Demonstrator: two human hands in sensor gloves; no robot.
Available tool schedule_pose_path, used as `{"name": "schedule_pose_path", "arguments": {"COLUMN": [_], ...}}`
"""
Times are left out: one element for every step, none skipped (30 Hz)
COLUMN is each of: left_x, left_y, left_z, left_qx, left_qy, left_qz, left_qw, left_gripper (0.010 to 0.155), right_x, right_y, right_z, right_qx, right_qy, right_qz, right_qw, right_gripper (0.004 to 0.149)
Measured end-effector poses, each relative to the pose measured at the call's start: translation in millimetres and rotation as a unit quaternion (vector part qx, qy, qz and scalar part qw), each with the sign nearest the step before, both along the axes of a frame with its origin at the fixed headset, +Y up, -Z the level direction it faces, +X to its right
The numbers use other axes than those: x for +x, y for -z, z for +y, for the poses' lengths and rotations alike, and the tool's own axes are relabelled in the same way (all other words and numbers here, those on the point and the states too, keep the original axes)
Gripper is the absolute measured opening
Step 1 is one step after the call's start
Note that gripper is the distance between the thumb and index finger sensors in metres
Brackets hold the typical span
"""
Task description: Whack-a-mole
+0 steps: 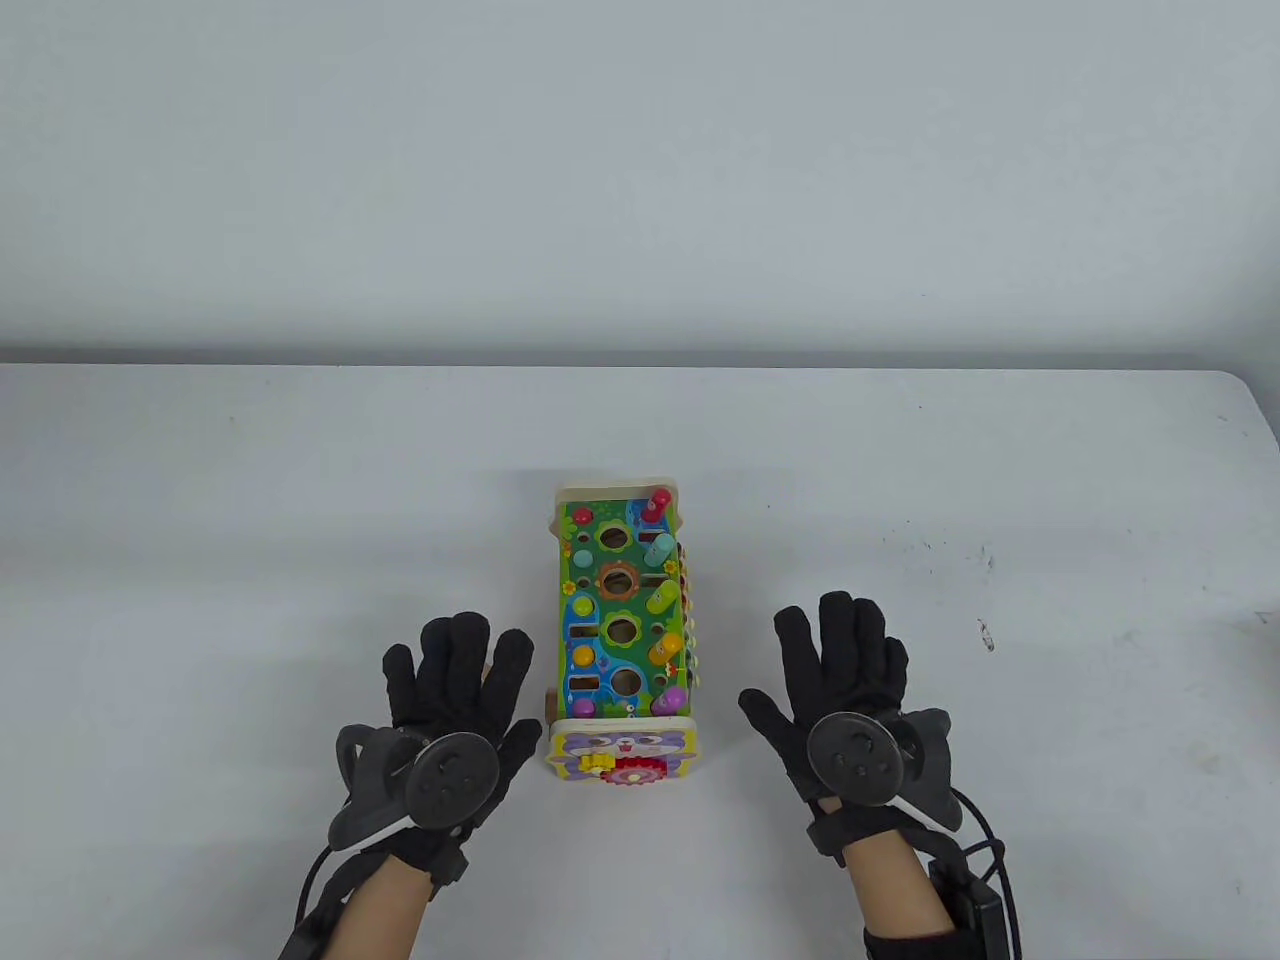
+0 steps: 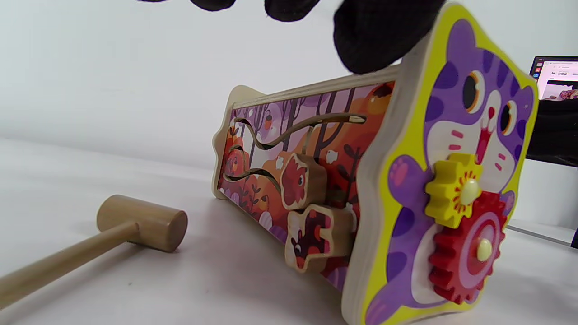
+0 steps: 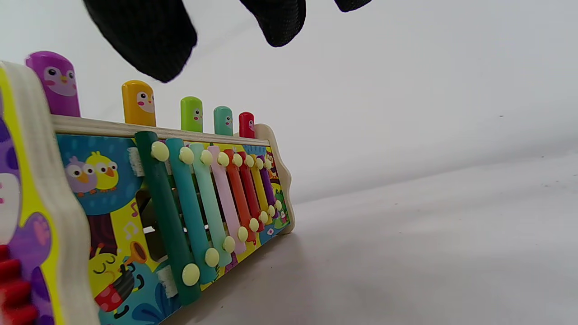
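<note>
The wooden whack-a-mole toy box [image 1: 620, 620] stands mid-table, its cat-face end [image 2: 451, 180] toward me. Along its right side, several coloured pegs [image 3: 140, 104] stand raised; those along the left side [image 1: 582, 603] sit low. My left hand [image 1: 455, 680] is spread open just left of the box, fingertips [image 2: 375, 36] by its top edge. A wooden hammer [image 2: 140, 223] lies on the table beneath that hand, mostly hidden in the table view. My right hand [image 1: 835, 670] is spread open and empty right of the box, apart from it.
Xylophone bars [image 3: 216, 198] cover the box's right side, and sliding animal pieces [image 2: 302, 180] its left side. A monitor [image 2: 555, 104] stands past the table on the right. The table's far edge [image 1: 640, 366] runs behind the box. Cables [image 1: 985, 870] trail from my right wrist.
</note>
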State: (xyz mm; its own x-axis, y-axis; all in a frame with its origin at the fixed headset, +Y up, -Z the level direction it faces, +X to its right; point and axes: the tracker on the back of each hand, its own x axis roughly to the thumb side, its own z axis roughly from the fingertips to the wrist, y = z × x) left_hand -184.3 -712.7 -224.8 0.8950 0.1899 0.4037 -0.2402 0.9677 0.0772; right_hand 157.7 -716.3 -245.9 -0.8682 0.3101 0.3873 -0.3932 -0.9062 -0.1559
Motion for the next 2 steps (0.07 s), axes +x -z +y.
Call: {"name": "schedule_pose_path", "arguments": {"left_x": [0.0, -0.1], "left_y": [0.0, 0.0], "left_z": [0.1, 0.0], "left_qx": [0.0, 0.0], "left_qy": [-0.001, -0.002], "left_qz": [0.0, 0.0], "left_qw": [1.0, 1.0], "left_gripper": [0.078, 0.078], "right_x": [-0.1, -0.2], "right_y": [0.0, -0.1], "right_z": [0.0, -0.1], "right_qx": [0.0, -0.001], "right_qy": [0.0, 0.001], "right_qz": [0.0, 0.0], "right_qw": [1.0, 1.0], "right_gripper": [0.075, 0.075]}}
